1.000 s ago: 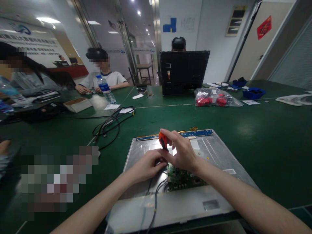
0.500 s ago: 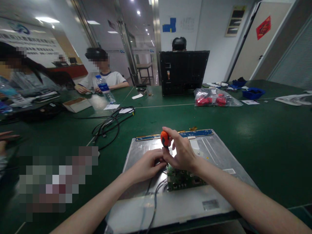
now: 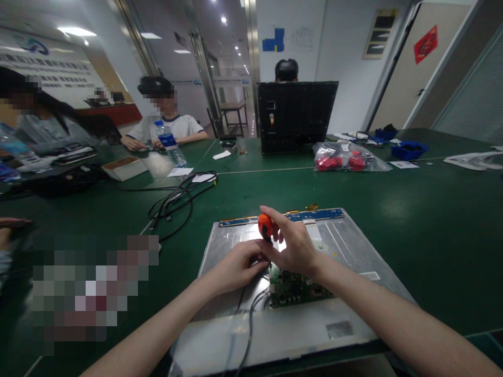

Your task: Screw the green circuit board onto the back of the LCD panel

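Observation:
An orange and black screwdriver [image 3: 264, 225] stands nearly upright in my right hand [image 3: 294, 243]. Its tip is hidden behind my fingers. My left hand [image 3: 238, 264] is closed beside the shaft, thumb and fingers together at the upper left edge of a green circuit board [image 3: 290, 289]; what they pinch is hidden. The board lies on the silver metal back of a flat display panel [image 3: 349, 246]. A narrow blue circuit strip [image 3: 324, 214] runs along the panel's far edge. Dark cables [image 3: 250, 335] leave the board on its left and hang over the near edge.
Coiled black cables [image 3: 183, 199] lie on the green table [image 3: 440, 235] to the left. Farther back are a standing black monitor [image 3: 296, 118], a plastic bag with red items [image 3: 346, 158], blue trays [image 3: 408, 151] and a water bottle [image 3: 170, 144]. Other people sit around the table.
My right fingers and the screwdriver handle have shifted slightly to the left, and the handle appears turned a little. My left hand and the panel are where they were.

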Demonstrator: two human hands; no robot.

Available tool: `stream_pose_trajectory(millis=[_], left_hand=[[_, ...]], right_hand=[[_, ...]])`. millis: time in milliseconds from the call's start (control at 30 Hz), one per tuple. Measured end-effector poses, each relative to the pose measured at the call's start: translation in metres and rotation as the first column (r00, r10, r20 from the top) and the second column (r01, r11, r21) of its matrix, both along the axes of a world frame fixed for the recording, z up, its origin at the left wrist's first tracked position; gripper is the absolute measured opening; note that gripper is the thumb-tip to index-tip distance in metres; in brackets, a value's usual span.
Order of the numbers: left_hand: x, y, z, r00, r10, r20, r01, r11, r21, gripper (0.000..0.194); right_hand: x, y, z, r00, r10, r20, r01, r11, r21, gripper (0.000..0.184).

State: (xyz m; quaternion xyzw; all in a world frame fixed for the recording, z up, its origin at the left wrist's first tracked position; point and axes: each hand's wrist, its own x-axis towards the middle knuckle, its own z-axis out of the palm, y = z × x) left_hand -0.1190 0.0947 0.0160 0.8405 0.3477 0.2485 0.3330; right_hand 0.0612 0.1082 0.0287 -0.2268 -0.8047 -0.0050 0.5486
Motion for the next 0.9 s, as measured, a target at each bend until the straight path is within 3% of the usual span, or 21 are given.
stream_pose_trajectory(millis=[233,667,900], left_hand=[[0.0001,-0.0002,0.0001,1.000,-0.010,-0.010,0.010,1.000,0.011,0.009],[-0.0001,-0.0008,-0.0018,1.000,0.022,-0.022,-0.022,1.000,-0.002,0.008],[-0.0004,-0.0005,-0.0002,1.000,-0.002,-0.017,0.002,1.000,0.004,0.008]], right_hand=[[0.0006,-0.0017,-0.0017,1.000,0.019,-0.023,-0.018,1.000,0.012,0.055],[0.0008,0.0023,0.0018,1.000,0.011,0.003,-0.012,0.998,0.060,0.043],[0.0002,-0.0003,0.0018,1.000,0.020,-0.003,-0.020,1.000,0.011,0.053]])
